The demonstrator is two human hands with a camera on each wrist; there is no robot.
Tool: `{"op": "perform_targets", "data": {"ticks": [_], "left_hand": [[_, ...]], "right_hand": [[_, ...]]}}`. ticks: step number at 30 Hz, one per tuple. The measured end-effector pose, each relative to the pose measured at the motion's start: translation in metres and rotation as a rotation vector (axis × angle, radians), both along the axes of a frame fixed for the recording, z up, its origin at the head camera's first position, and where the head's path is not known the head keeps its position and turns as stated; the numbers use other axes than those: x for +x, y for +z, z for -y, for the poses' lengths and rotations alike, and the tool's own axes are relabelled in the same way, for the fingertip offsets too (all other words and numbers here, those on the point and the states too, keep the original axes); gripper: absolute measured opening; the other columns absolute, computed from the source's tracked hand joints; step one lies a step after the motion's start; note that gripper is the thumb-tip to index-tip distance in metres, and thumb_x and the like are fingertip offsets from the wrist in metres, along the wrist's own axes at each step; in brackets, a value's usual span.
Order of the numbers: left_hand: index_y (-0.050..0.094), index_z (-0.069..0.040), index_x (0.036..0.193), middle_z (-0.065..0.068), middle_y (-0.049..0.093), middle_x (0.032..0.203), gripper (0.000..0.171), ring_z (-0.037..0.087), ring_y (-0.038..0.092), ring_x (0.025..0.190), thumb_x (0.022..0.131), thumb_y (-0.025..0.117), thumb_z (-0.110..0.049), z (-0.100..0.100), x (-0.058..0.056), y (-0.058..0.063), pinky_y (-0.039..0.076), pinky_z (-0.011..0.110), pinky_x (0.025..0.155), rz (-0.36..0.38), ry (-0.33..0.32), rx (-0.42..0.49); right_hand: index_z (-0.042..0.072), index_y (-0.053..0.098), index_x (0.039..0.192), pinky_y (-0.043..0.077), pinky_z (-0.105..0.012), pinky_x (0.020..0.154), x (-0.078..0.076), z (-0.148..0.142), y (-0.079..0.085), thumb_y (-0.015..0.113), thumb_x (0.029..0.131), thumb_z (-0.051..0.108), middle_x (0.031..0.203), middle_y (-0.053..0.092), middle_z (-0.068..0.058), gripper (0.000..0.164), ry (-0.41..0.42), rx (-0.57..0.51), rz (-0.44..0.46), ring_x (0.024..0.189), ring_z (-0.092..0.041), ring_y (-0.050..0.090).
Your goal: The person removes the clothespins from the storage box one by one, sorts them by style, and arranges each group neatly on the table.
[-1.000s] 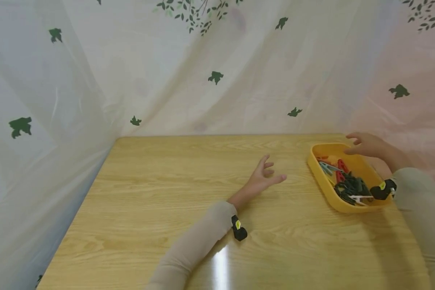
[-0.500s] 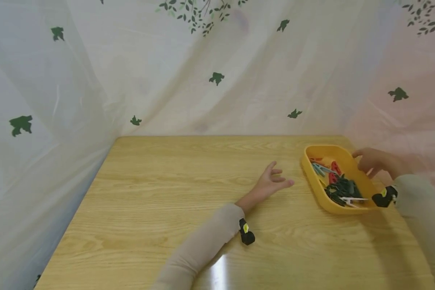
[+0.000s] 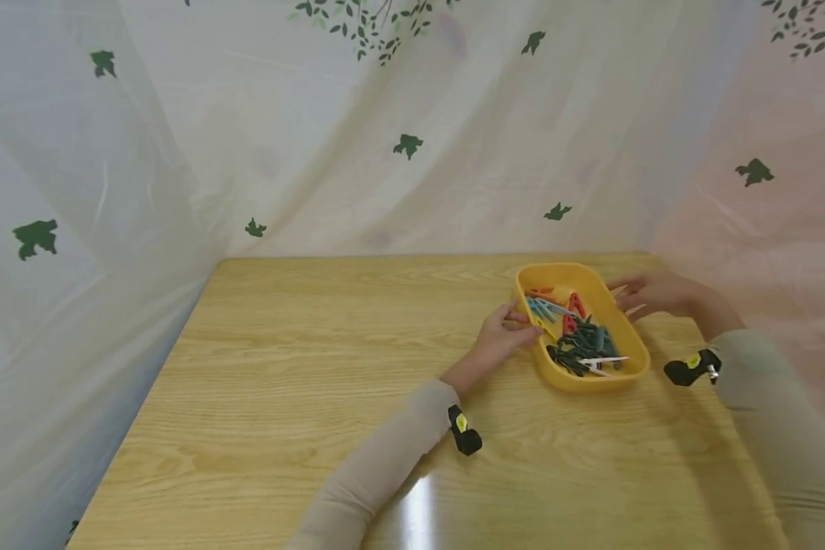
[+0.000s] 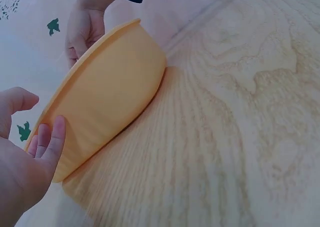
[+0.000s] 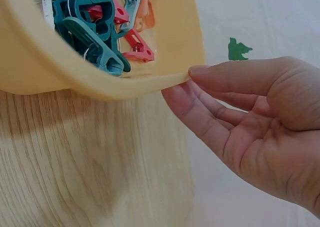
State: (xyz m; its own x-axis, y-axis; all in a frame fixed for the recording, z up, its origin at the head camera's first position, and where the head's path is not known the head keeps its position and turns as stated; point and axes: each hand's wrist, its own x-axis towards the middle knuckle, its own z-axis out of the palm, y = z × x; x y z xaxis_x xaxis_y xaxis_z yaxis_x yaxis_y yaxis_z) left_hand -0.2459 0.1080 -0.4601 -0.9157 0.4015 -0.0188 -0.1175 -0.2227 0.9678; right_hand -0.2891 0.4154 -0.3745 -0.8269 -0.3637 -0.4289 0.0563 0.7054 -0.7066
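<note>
A yellow plastic tub (image 3: 591,382) stands on the wooden table, holding several clothes pegs (image 3: 583,344). Dark green, light blue, red, orange and white ones lie mixed inside, as the right wrist view shows. My right hand (image 5: 260,117) pinches the tub's rim, thumb on top and fingers underneath. At the tub's left side is my left hand (image 3: 490,345). Seen from the left wrist, its fingers (image 4: 56,137) lie fairly straight along the outer wall, while the thumb stands off on the other side of the rim.
The wooden table (image 3: 316,367) meets a pale sheet (image 3: 316,153) with green bird and leaf prints behind it. On each sleeve sits a small black camera, one at the left wrist (image 3: 464,431) and one at the right (image 3: 690,368).
The tub has slid left across the table, with the right hand following at its right side. The left hand, earlier apart from it, is now at its left wall.
</note>
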Motion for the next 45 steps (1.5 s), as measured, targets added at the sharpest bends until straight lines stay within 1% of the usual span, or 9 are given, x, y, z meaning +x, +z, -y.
{"op": "perform_targets", "data": {"ticks": [4, 10, 17, 20, 26, 32, 36, 40, 45], "left_hand": [[0.033, -0.004, 0.144, 0.015, 0.052, 0.111, 0.073, 0.013, 0.062, 0.078, 0.080, 0.067, 0.004, 0.009, -0.008, 0.003, 0.055, 0.040, 0.079, 0.048, 0.049, 0.079], [0.040, -0.008, 0.141, 0.007, 0.052, 0.101, 0.071, 0.013, 0.061, 0.078, 0.077, 0.065, 0.010, 0.037, -0.022, 0.001, 0.057, 0.029, 0.068, 0.079, 0.095, 0.081], [0.042, -0.010, 0.140, 0.008, 0.052, 0.104, 0.068, 0.016, 0.061, 0.078, 0.079, 0.064, 0.008, 0.087, -0.040, 0.001, 0.056, 0.027, 0.068, 0.097, 0.103, 0.053], [0.041, -0.008, 0.140, 0.012, 0.050, 0.108, 0.067, 0.018, 0.060, 0.080, 0.080, 0.062, 0.010, 0.113, -0.049, 0.001, 0.056, 0.027, 0.068, 0.097, 0.090, 0.049], [0.035, -0.005, 0.142, 0.016, 0.047, 0.112, 0.066, 0.019, 0.058, 0.083, 0.081, 0.056, 0.011, 0.175, -0.064, 0.001, 0.055, 0.025, 0.068, 0.054, 0.047, 0.008], [0.027, -0.002, 0.144, 0.024, 0.043, 0.121, 0.065, 0.019, 0.058, 0.085, 0.085, 0.050, 0.013, 0.227, -0.062, 0.009, 0.055, 0.028, 0.071, 0.055, -0.008, 0.016], [0.021, -0.001, 0.146, 0.028, 0.038, 0.127, 0.066, 0.017, 0.058, 0.088, 0.088, 0.049, 0.010, 0.252, -0.057, 0.019, 0.053, 0.028, 0.073, 0.055, -0.031, 0.001], [0.023, -0.002, 0.146, 0.028, 0.038, 0.129, 0.064, 0.017, 0.058, 0.089, 0.089, 0.049, 0.009, 0.268, -0.061, 0.021, 0.053, 0.026, 0.071, 0.062, 0.008, -0.009], [0.029, -0.007, 0.146, 0.021, 0.044, 0.125, 0.062, 0.016, 0.059, 0.086, 0.089, 0.048, 0.011, 0.281, -0.070, 0.014, 0.053, 0.025, 0.069, 0.113, 0.092, 0.010]], "right_hand": [[-0.007, 0.030, 0.142, 0.054, -0.038, 0.084, -0.002, 0.008, -0.006, 0.059, 0.091, 0.012, 0.126, 0.052, -0.030, 0.061, -0.017, -0.098, -0.014, 0.100, -0.016, 0.063], [-0.004, 0.031, 0.143, 0.053, -0.033, 0.085, -0.004, 0.033, -0.014, 0.058, 0.091, 0.010, 0.131, 0.049, -0.031, 0.060, 0.001, -0.186, -0.063, 0.103, -0.017, 0.064], [0.003, 0.032, 0.145, 0.049, -0.042, 0.093, -0.010, 0.078, -0.023, 0.060, 0.092, 0.017, 0.136, 0.046, -0.025, 0.062, -0.016, -0.218, -0.119, 0.110, -0.019, 0.059], [0.000, 0.031, 0.144, 0.044, -0.049, 0.097, -0.016, 0.101, -0.027, 0.059, 0.092, 0.013, 0.137, 0.044, -0.027, 0.061, -0.032, -0.304, -0.104, 0.109, -0.018, 0.059], [-0.001, 0.036, 0.142, 0.049, -0.037, 0.092, -0.030, 0.154, -0.037, 0.061, 0.090, 0.008, 0.134, 0.048, -0.028, 0.058, -0.076, -0.441, -0.099, 0.105, -0.014, 0.061], [-0.001, 0.037, 0.141, 0.050, -0.030, 0.090, -0.035, 0.201, -0.041, 0.061, 0.089, 0.006, 0.134, 0.047, -0.028, 0.057, -0.083, -0.507, -0.085, 0.112, -0.023, 0.058], [0.000, 0.042, 0.139, 0.051, -0.029, 0.088, -0.040, 0.226, -0.044, 0.063, 0.087, 0.006, 0.131, 0.051, -0.027, 0.056, -0.102, -0.517, -0.098, 0.105, -0.019, 0.061], [-0.002, 0.043, 0.137, 0.052, -0.031, 0.087, -0.047, 0.247, -0.049, 0.063, 0.087, 0.003, 0.129, 0.051, -0.029, 0.055, -0.139, -0.577, -0.095, 0.094, -0.012, 0.062], [-0.005, 0.041, 0.137, 0.052, -0.032, 0.087, -0.055, 0.269, -0.053, 0.060, 0.086, -0.004, 0.128, 0.048, -0.034, 0.054, -0.184, -0.652, -0.072, 0.086, -0.010, 0.063]]}}
